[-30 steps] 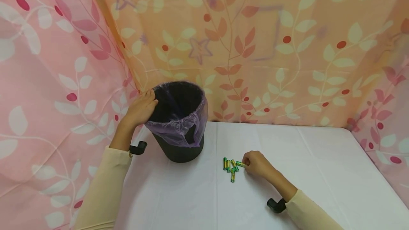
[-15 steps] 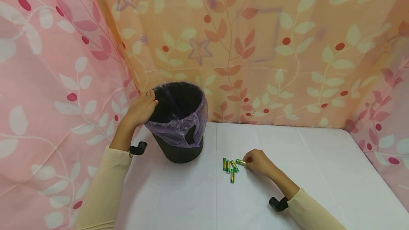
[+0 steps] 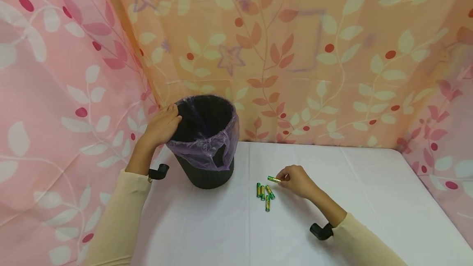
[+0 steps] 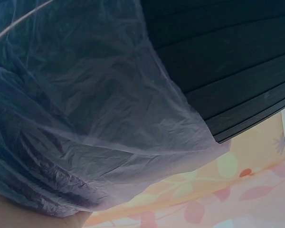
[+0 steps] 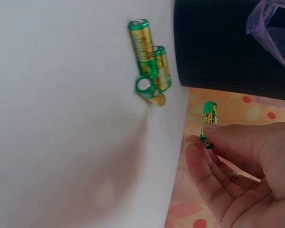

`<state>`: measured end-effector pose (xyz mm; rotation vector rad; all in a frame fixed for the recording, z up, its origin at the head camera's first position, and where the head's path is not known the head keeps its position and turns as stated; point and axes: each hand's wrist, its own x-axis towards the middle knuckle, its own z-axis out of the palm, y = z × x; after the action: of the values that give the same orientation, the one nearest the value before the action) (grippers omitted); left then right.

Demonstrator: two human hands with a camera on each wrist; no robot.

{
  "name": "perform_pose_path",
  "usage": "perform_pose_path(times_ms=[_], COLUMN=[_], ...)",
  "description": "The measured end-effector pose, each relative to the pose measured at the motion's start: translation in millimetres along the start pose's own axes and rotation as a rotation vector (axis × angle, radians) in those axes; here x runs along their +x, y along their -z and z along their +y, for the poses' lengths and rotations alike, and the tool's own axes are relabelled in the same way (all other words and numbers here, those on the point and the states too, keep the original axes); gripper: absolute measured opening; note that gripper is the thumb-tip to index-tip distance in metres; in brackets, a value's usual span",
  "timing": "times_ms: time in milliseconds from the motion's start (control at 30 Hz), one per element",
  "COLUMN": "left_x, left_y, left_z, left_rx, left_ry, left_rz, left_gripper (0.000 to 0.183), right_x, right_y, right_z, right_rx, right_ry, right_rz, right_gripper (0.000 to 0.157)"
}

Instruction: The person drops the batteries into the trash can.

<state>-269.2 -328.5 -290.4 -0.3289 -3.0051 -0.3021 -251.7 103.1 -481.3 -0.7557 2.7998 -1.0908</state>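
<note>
My right hand [image 3: 298, 180] pinches a green-and-gold battery [image 3: 274, 179] between thumb and fingertips, just above the table. The right wrist view shows the pinched battery [image 5: 209, 114] sticking out past the thumb. Several like batteries [image 3: 262, 192] lie in a loose cluster on the white cloth, left of and nearer than that hand. My left hand [image 3: 161, 126] holds the left rim of a black trash bin [image 3: 207, 179] lined with a thin purple plastic bag [image 3: 225, 143]. In the left wrist view the bag [image 4: 99, 104] fills much of the picture and hides most of the fingers.
A white-covered table [image 3: 351, 184] carries the bin and batteries. Behind it hangs an orange leaf-patterned curtain [image 3: 314, 52]. Pink curtains [image 3: 55, 134] close in at both sides, the left one beside my left arm. The inside of the bin is too dark to make out.
My right hand has lifted one battery off the table and away from the cluster, moving slightly up and left. My left hand and the bin have stayed put.
</note>
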Motion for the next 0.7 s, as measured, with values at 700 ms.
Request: perform_pose_path(times_ms=[700], left_x=[0.5], left_y=[0.4], left_z=[-0.1], left_rx=[0.004], left_ry=[-0.024], left_rz=[0.013], left_gripper=[0.057], right_x=[7.9], right_y=[29.8], right_z=[-47.7], right_rx=[0.033], right_ry=[0.098], right_rz=[-0.038], right_gripper=[0.015])
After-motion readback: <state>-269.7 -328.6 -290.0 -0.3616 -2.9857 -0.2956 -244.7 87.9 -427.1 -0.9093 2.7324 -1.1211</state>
